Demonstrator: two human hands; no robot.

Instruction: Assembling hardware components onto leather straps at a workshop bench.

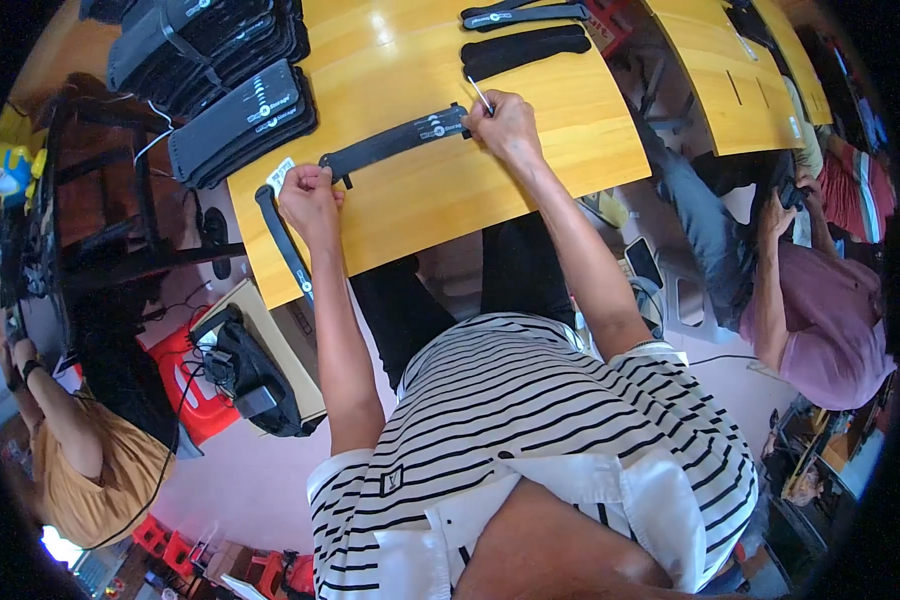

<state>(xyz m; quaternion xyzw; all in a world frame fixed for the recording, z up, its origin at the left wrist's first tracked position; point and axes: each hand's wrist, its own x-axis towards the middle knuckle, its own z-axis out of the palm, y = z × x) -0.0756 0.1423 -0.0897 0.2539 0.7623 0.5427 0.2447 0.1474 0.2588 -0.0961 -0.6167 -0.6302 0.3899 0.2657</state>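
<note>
A black fabric strap with pale print lies stretched across the yellow table in front of me. My left hand is closed at its left end, fingertips pinched on the strap's edge. At the other end, my right hand is closed round a thin pale tool, its slim tip pointing up and left; its exact kind cannot be made out. The fingers of that hand touch the strap's right end. Another black strap lies along the table's left edge, beside my left forearm. A white label shows behind my left hand.
Stacks of black straps stand at the table's left, with more black straps at the far right of the yellow table. A red stool and a carton stand lower left. Other people sit at both sides.
</note>
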